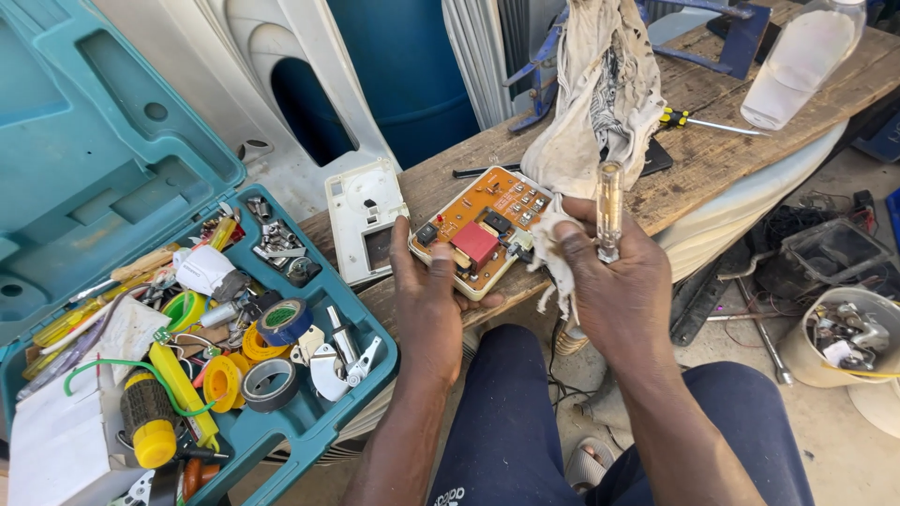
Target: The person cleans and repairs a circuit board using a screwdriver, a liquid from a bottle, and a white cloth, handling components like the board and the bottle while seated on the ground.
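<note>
From the head camera, the left hand [433, 302] gripped the near edge of an orange circuit board [480, 230], thumb on top beside its red block component, the board resting on the edge of a rough wooden table [712, 155]. The right hand [611, 281] was closed around a screwdriver with a clear yellowish handle [608, 208], held upright with the handle above the fist, and a frayed scrap of white cloth [555, 258] was pinched in the same hand, touching the board's right end. Just left of the board lay a white plastic cover [361, 217] with a small window. A dirty white rag [600, 89] was heaped on the table behind the board, and a yellow-and-black screwdriver [698, 120] lay further back near a clear plastic bottle [802, 58]. At the left an open teal tool case [103, 173] held rolls of tape, yellow spools, screws and a yellow-ended tool. At the right, on the floor, a white bucket [848, 337] held metal parts.
</note>
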